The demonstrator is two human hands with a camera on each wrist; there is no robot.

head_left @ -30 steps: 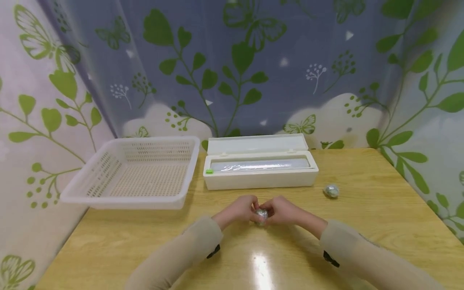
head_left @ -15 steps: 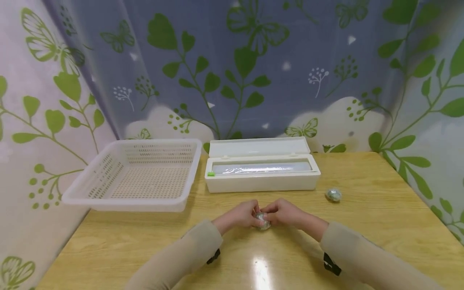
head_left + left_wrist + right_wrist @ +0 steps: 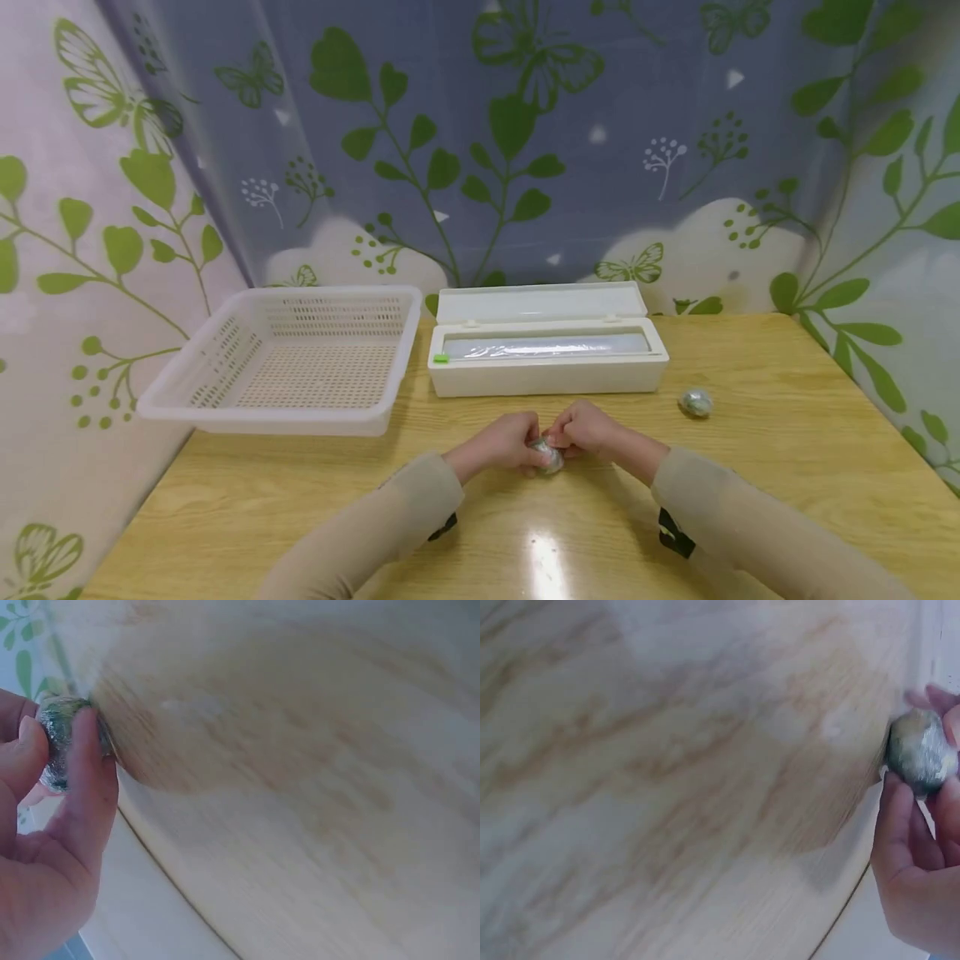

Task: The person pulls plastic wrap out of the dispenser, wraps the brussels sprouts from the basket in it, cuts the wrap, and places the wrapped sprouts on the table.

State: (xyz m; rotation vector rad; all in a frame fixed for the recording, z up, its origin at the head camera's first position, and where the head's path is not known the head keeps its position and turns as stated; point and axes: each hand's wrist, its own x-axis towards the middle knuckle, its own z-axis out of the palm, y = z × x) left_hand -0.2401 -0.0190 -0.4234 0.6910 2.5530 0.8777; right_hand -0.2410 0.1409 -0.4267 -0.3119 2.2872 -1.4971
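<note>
A small rounded greenish thing wrapped in shiny cling film [image 3: 550,458] is between both hands, low over the table's middle. My left hand [image 3: 510,442] grips it from the left; in the left wrist view the thumb and a finger lie on either side of the wrapped bundle [image 3: 58,739]. From the right, my right hand [image 3: 588,427] has curled fingers at its upper side. In the right wrist view, that hand's fingertips [image 3: 896,791] touch the underside of the bundle [image 3: 917,750], where the film looks crinkled.
A second film-wrapped bundle [image 3: 697,403] lies to the right on the wooden table [image 3: 780,500]. Behind the hands stands a white cling film dispenser [image 3: 547,379], lid raised, with a green slider [image 3: 441,358]. A white plastic basket [image 3: 262,421] is at the left. Patterned curtains surround the table.
Both hands have stayed on the wrapped bundle, turning it slightly. The right hand's fingers have shifted to its upper side. The head view has moved a little.
</note>
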